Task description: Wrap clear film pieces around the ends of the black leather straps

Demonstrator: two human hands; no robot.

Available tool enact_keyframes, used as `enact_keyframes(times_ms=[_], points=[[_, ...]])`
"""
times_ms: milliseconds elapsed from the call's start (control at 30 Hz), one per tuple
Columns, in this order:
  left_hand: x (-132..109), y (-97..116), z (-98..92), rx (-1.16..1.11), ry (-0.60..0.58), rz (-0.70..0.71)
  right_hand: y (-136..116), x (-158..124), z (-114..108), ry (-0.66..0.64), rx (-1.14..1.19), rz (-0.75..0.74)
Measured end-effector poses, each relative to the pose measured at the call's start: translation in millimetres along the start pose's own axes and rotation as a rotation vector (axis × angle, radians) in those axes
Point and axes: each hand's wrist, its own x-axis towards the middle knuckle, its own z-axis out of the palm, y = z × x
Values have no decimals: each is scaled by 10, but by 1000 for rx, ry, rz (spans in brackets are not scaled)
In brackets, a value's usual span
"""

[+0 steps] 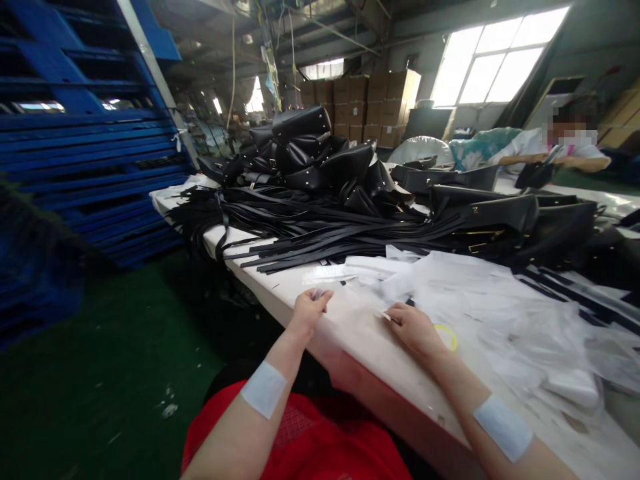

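My left hand (310,312) is closed in a pinch at the table's near edge. Something pale shows at its fingertips, too small and blurred to name. Further right, my right hand (413,327) is also closed, low over the white tabletop (360,327). A small white tip sticks out between its thumb and finger; what it belongs to is unclear. Thin white sheets (465,287) lie crumpled just beyond and beside my right hand. A yellow ring (447,337) is at my right wrist. Long black straps (300,220) lie bundled beyond both hands.
Black bags (310,153) are heaped behind the straps, and more black bags (500,213) line the right side. A person (560,147) sits across, handling a dark bag. Blue pallets (100,173) are stacked at left; cartons (360,100) stand at the back.
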Motion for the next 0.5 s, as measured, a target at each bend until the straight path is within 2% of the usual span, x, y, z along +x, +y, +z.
enact_keyframes(times_ms=[100,167,233,300,333,400,500], points=[[-1,136,-734,-13,297,16,-47,-16,-8,-16,7,-3],[-29,235,-1334,-28,612,19,-83,-16,-13,-14,3,5],[-90,309,-1903,-44,1025,22,-113,-12,-13,4,-9,14],[-176,328,-2338,-46,1230,43,-130,-8,-3,19,-8,23],[-223,314,-2487,-34,1258,55,-133,-10,7,25,0,32],[-313,245,-2655,-4,1260,73,-132,-22,29,22,21,49],[-408,99,-2678,44,1146,58,-147,-36,34,-13,-17,78]])
